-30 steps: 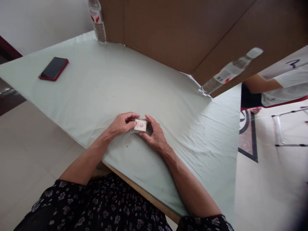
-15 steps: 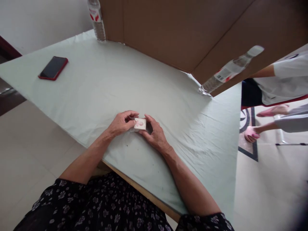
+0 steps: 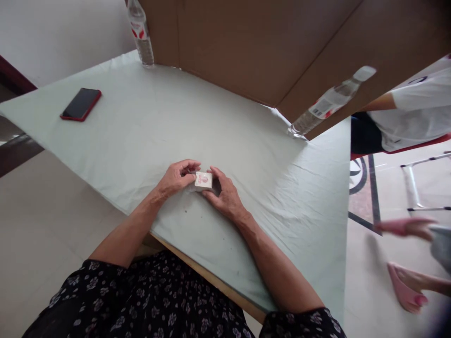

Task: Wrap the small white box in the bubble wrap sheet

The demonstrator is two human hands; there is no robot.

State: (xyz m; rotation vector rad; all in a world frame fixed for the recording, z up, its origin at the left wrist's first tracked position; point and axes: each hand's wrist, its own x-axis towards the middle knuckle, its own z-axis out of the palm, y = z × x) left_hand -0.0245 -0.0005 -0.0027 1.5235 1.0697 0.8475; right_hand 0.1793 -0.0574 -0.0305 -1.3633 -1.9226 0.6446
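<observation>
A small white pack with red print [image 3: 203,180], perhaps a deck of cards, lies between my two hands near the front of the table. Clear plastic seems to surround it. My left hand [image 3: 175,179] grips its left end, thumb at the near left corner and fingers curled behind. From the right, my right hand [image 3: 225,196] clasps the other end, its thumb along the near edge and fingertips at the far corner. The pack's underside and part of its right end are hidden.
A pale green cloth covers the table [image 3: 169,122]. At the left lies a phone in a red case [image 3: 81,104]. A brown cardboard panel [image 3: 225,51] stands behind, with one water bottle [image 3: 143,40] upright and another water bottle [image 3: 331,103] tilted. A person in a white shirt [image 3: 419,108] is at right.
Both hands keep hold of the pack, and its left part shows slightly more beside my left thumb. The view has shifted a little. Pink-shoed feet on the right have moved nearer.
</observation>
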